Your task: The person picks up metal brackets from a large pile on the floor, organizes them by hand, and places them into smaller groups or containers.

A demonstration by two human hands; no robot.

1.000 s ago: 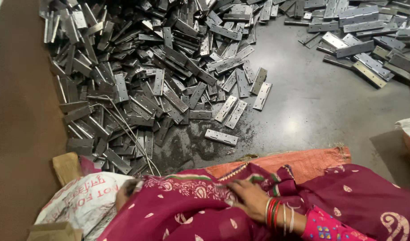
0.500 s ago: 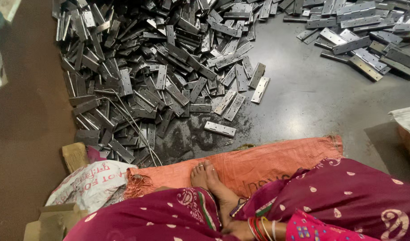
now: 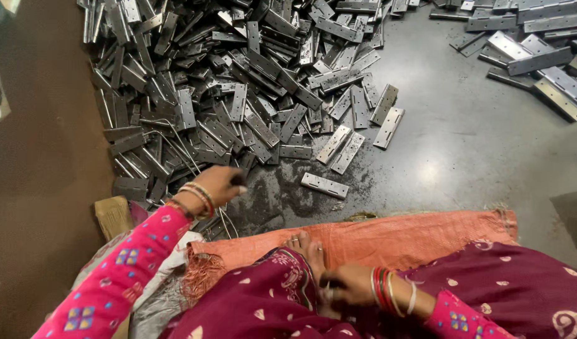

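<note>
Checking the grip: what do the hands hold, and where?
Left hand reaches the hinge pile, hold unclear. Right hand rests on maroon cloth; cannot tell.

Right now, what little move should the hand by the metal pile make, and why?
Probably lower the left hand a little and pinch one flat grey metal hinge plate from the pile's near edge. Its fingers hover over the plates, apparently empty, while the right hand rests low by the foot.

1. Hinge plates (image 3: pixel 238 81): bare grey metal, smooth, dull sheen with bright glints.
2. Floor (image 3: pixel 477 150): grey concrete, smooth, slightly glossy, dusted with dark grit.
3. Mat (image 3: pixel 414 238): orange woven sacking, coarse, matt, frayed edge.
4. Garment (image 3: pixel 514 289): maroon printed cloth, soft, matt.
</note>
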